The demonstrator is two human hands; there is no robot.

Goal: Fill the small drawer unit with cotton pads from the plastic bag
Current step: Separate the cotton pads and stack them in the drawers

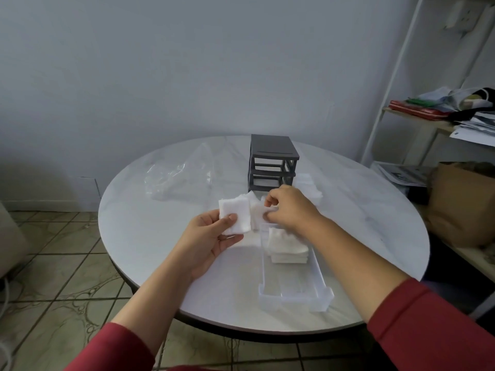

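- Left hand (211, 238) pinches a pad stack (235, 215).
- Right hand (289, 207) pinches loose pads (258, 210), nearer the drawer (292, 266).
- The drawer's long axis runs toward the person, just right of the stack.

Looks like a home, prob. a living or dining corner. Round white marble-look bench (150, 236) on glazed, crackle-pattern floor tiles (53, 290), plain pale wall behind. At right of frame a white metal shelf unit (385, 103) w/ folded clothes, papers & bags piled loosely, plus a brown paper bag (460, 199) lower down. Wall socket upper right, blurry. Domestic clutter, no work kit.
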